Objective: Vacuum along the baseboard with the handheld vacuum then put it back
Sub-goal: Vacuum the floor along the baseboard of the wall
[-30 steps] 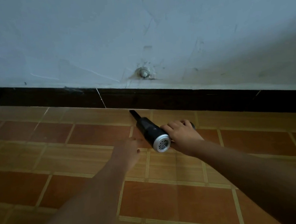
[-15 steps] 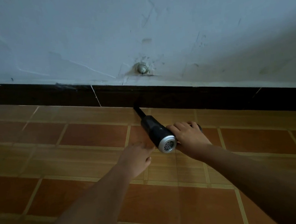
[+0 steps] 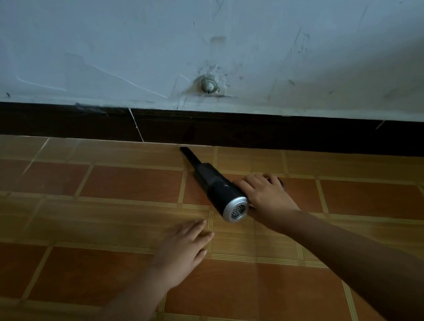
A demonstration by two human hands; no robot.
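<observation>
Right hand (image 3: 266, 194) grips the handheld vacuum (image 3: 219, 190), fingers curled round its handle. The vacuum sits low on the tiled floor (image 3: 104, 186), nozzle (image 3: 188, 156) at the foot of the baseboard (image 3: 280, 128), slightly further left than a second ago. Left hand (image 3: 185, 243) is empty with fingers straight and has dropped back. Judgement: sweep under way.

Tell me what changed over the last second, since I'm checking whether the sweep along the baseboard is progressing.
The left hand drew back toward the person, from beside the barrel of the handheld vacuum to the floor tiles short of its silver end, fingers straight. The vacuum barely shifted along the baseboard. Unchanged: the right hand grips the handle, and the nozzle points at the baseboard's foot.
</observation>
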